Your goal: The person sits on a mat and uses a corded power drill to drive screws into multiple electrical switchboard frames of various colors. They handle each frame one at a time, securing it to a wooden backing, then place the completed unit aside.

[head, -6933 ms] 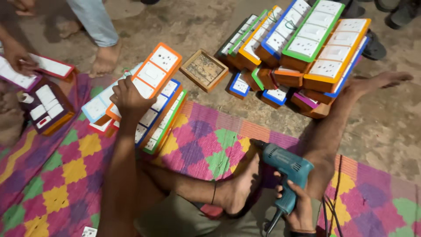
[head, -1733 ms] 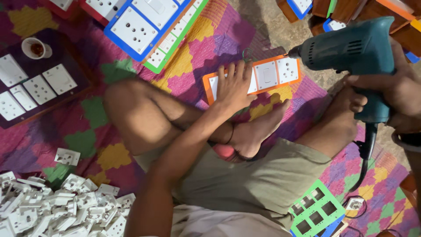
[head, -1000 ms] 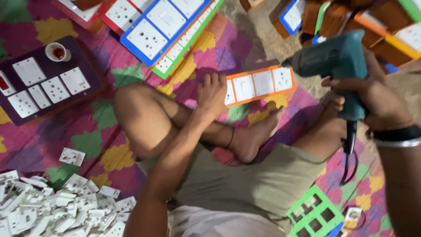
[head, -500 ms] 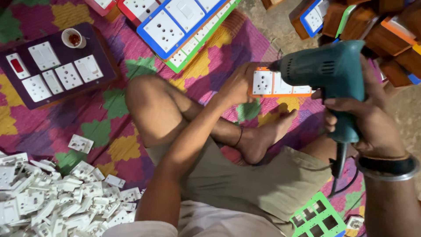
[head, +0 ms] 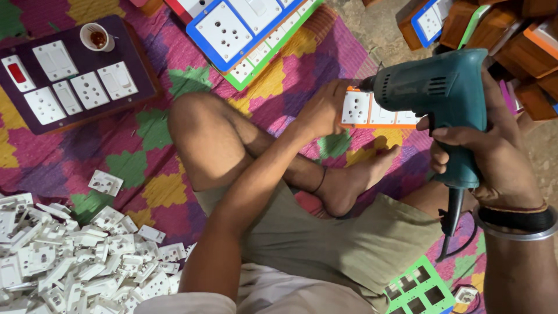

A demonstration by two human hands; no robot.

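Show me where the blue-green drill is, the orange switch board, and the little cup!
Teal electric drill (head: 444,96), head view: on the side of its body.
Orange-edged switch board (head: 372,112), head view: on a white socket plate.
Small cup (head: 96,36), head view: on its rim, atop the dark board.

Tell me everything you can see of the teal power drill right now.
The drill is a corded, pistol-shaped tool with a teal, plastic-looking body, vent slots on its side and a dark nose at the front. The right hand wraps its grip, holding it above the lap. It lies roughly level, nose pointing left toward the orange-framed switch board that the left hand steadies on the mat. A black cord hangs from the grip's base. Whether the tip touches the board cannot be told.
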